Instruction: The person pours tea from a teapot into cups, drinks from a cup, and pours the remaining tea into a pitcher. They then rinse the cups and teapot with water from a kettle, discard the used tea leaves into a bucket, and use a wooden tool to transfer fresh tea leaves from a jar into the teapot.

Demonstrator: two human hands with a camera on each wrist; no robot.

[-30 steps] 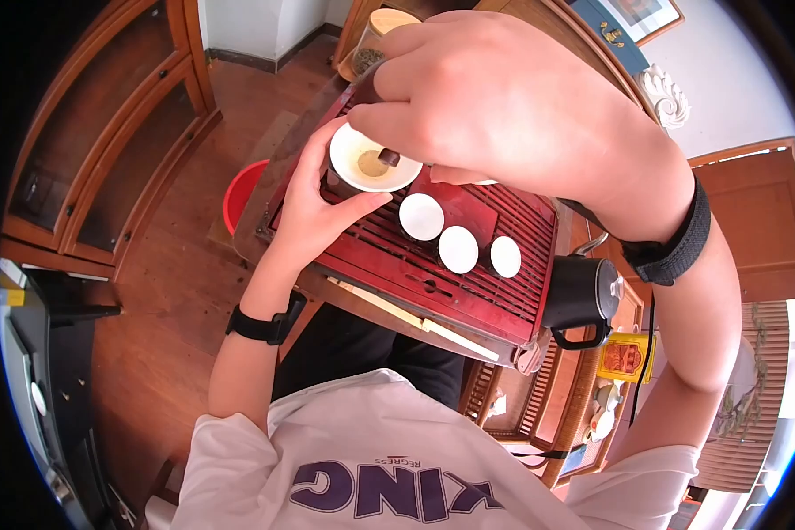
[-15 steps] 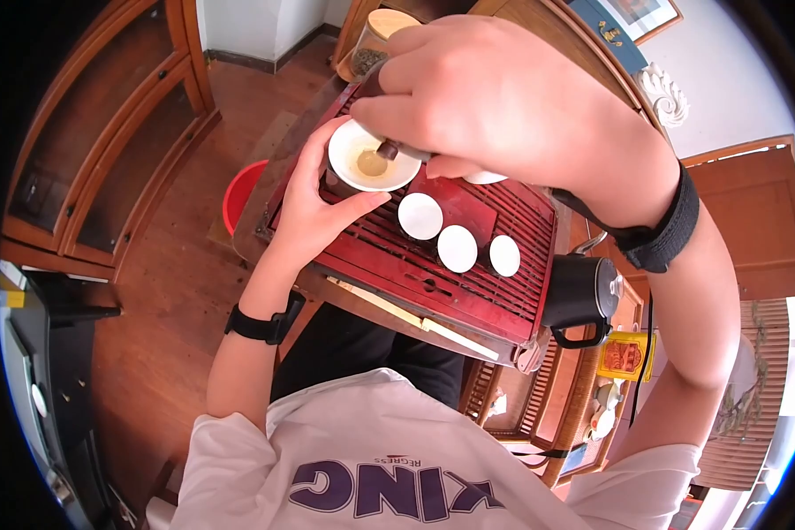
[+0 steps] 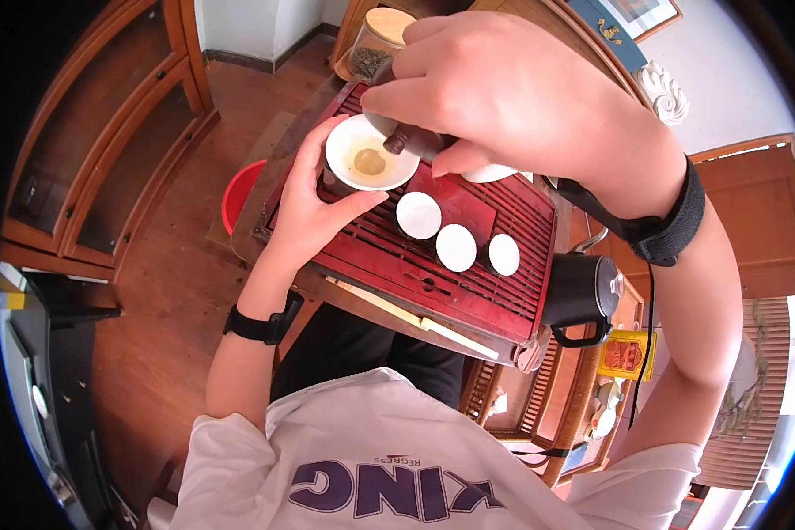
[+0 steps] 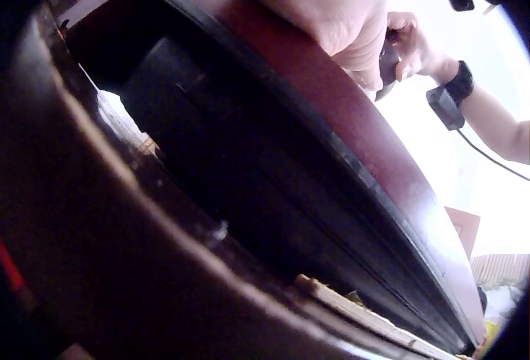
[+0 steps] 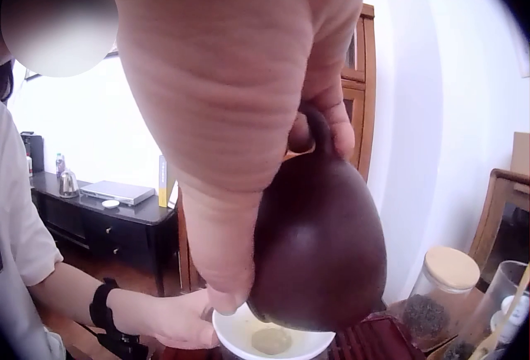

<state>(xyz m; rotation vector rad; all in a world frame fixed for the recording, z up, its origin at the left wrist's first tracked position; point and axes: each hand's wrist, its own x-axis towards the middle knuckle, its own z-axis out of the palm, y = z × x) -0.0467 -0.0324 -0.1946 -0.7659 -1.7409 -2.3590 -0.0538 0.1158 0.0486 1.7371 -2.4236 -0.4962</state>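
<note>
My left hand holds a white bowl-shaped cup at the left of the red slatted tea tray, with the thumb at its near rim and fingers round the far side. A little pale yellowish liquid lies in its bottom. Over it, my right hand grips a dark brown teapot by the handle, tilted, its spout above the cup's right side. The hand hides most of the pot in the head view. In the left wrist view the tray's side fills the middle.
Three small white cups stand on the tray, and another white vessel is partly hidden under my right hand. A black kettle is at the right. A lidded glass jar stands behind, and a red bucket is at the left.
My right hand has shifted slightly right and turned the teapot, so more of its spout and body shows. The left hand and white cup have barely moved.
</note>
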